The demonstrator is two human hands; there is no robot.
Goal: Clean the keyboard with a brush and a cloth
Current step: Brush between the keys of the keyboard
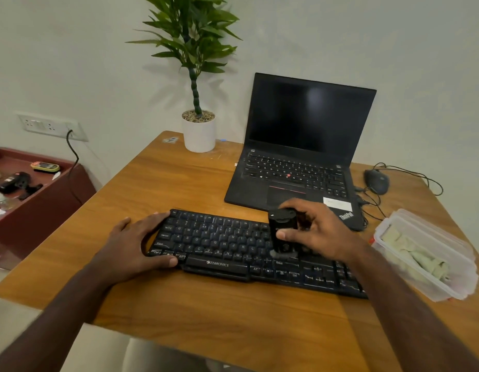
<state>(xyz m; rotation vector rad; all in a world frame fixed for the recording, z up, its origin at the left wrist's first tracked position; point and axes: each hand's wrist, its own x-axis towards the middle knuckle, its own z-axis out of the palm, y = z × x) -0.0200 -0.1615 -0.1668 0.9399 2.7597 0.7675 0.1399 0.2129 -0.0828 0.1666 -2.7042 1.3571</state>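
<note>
A black Zebronics keyboard (222, 248) lies at a slant on the wooden table (179, 183). My left hand (136, 245) clasps the keyboard's left end, thumb at the front edge by the Ctrl key. My right hand (316, 229) grips a black brush (282, 232) held upright, its pale bristles touching the keys right of the space bar. A pale cloth (415, 253) lies folded inside a clear plastic box (447, 288) at the right of the table.
An open black laptop (300, 157) stands just behind the keyboard. A white plant pot (199, 134) sits at the back. A wired mouse (376, 181) lies at the right rear. A maroon side cabinet (58, 200) with small items stands left of the table.
</note>
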